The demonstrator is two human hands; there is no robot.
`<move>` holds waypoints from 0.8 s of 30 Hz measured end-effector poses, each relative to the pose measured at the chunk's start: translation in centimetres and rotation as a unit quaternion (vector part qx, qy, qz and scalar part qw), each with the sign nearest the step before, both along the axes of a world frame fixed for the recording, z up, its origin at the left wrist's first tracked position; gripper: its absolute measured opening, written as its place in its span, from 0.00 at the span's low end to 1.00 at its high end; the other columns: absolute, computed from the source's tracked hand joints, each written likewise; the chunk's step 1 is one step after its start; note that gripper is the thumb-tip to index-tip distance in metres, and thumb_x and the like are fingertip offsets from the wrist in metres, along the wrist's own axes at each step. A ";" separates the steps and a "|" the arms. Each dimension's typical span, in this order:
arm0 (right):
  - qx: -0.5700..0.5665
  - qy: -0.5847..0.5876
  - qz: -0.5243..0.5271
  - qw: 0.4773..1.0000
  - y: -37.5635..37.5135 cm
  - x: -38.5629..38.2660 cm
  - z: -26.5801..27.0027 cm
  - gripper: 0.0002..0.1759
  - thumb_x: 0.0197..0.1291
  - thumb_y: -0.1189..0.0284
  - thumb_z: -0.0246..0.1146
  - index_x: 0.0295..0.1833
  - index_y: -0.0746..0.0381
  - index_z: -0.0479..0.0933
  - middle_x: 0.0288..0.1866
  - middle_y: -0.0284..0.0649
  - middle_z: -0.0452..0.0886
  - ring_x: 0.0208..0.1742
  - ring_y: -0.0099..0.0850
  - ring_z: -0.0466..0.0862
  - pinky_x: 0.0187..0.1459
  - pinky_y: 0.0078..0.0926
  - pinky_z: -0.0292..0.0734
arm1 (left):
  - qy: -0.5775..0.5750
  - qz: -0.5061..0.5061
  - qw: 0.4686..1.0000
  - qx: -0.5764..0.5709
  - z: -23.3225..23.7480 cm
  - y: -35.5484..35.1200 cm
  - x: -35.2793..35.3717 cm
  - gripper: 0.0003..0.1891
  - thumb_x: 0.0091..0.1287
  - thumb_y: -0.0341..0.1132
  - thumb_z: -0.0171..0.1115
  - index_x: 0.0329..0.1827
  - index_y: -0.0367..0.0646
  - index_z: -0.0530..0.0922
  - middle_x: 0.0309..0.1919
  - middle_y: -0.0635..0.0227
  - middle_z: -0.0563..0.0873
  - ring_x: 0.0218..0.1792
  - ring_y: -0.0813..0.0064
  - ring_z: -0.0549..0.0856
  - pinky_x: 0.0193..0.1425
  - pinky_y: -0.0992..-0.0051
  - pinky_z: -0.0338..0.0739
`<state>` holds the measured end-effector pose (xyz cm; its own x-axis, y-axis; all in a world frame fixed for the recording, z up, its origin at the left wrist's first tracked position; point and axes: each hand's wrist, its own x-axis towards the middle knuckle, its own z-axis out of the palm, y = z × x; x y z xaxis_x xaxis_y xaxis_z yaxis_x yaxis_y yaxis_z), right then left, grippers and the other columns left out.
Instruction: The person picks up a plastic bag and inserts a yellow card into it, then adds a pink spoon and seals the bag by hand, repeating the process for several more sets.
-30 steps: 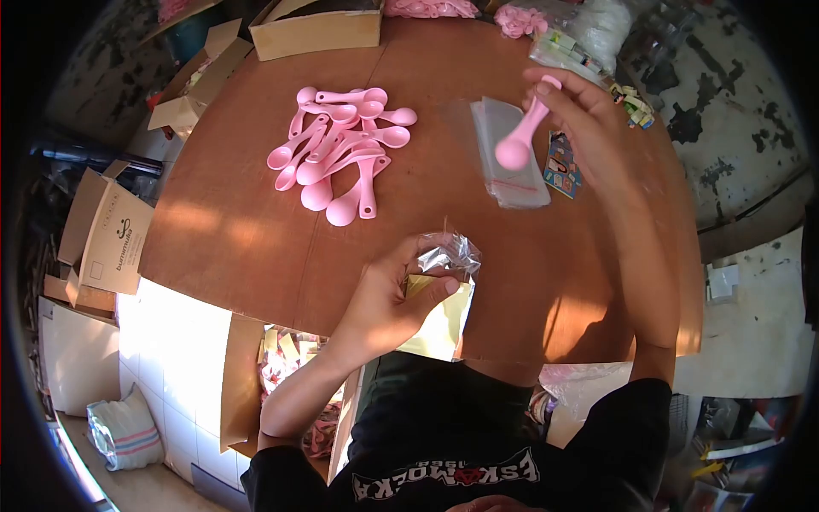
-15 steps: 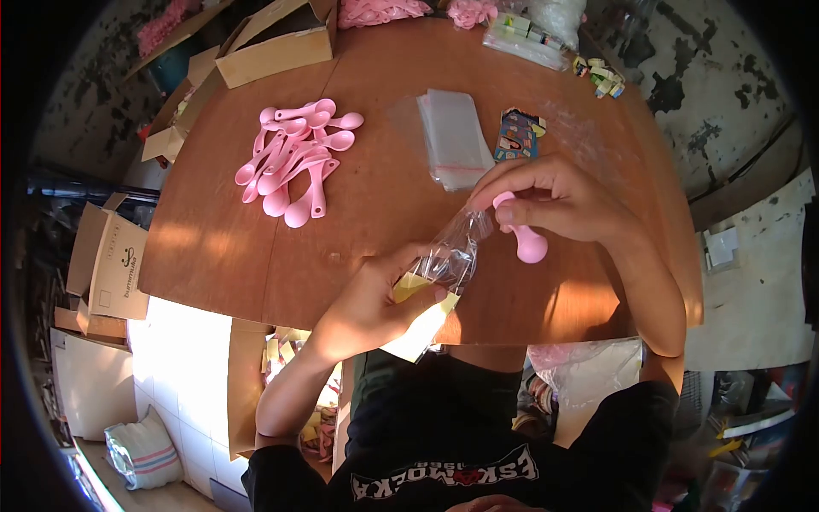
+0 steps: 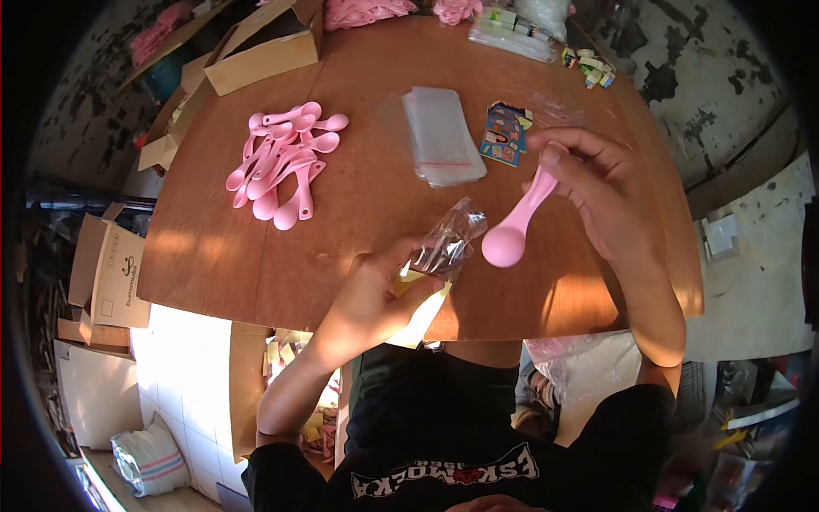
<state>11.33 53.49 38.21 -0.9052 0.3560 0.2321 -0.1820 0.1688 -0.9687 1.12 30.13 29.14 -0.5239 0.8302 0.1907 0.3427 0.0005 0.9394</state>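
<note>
My right hand pinches the handle end of a pink spoon, its round bowl pointing down and left. Closed around a clear plastic bag with a yellow and white card in it is my left hand. The bag's upper end sticks out toward the spoon, which is apart from it. A pile of pink spoons lies on the left of the table. Beyond my hands rest a stack of clear bags and some blue printed cards.
The brown wooden table has a curved edge. At its back stand an open cardboard box, pink bundles and packs of small cards. Another carton is on the left, and a box of yellow scraps sits below the table edge.
The right hand has moved up and right, away from the bag's mouth. The spoon now shows at full length, held by its handle end. My left hand still holds the bag.
</note>
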 end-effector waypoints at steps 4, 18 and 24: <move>0.025 -0.154 0.124 0.980 -0.7 0.2 -0.5 0.13 0.64 0.73 0.66 0.51 0.68 0.82 0.45 0.40 0.86 0.46 0.24 0.84 0.47 0.21 0.80 | 0.038 0.032 0.999 -0.020 0.5 -0.1 0.2 0.21 0.62 0.24 0.67 0.59 0.36 0.75 0.38 0.65 0.89 0.37 0.85 0.83 0.41 0.81 0.77; 0.095 -0.014 0.017 0.995 0.2 -0.1 0.6 0.12 0.65 0.74 0.65 0.51 0.68 0.82 0.41 0.40 0.85 0.40 0.23 0.85 0.43 0.19 0.82 | -0.105 -0.039 0.994 -0.001 -0.7 -0.8 -1.5 0.23 0.65 0.19 0.64 0.63 0.29 0.71 0.51 0.62 0.84 0.53 0.80 0.80 0.59 0.79 0.74; 0.042 0.081 -0.062 0.994 -1.2 -0.5 0.6 0.11 0.66 0.74 0.63 0.51 0.69 0.81 0.43 0.40 0.84 0.42 0.25 0.85 0.46 0.26 0.87 | -0.086 -0.037 0.995 0.026 -0.9 -0.8 -1.4 0.20 0.65 0.27 0.67 0.60 0.35 0.76 0.40 0.63 0.88 0.39 0.83 0.84 0.45 0.77 0.79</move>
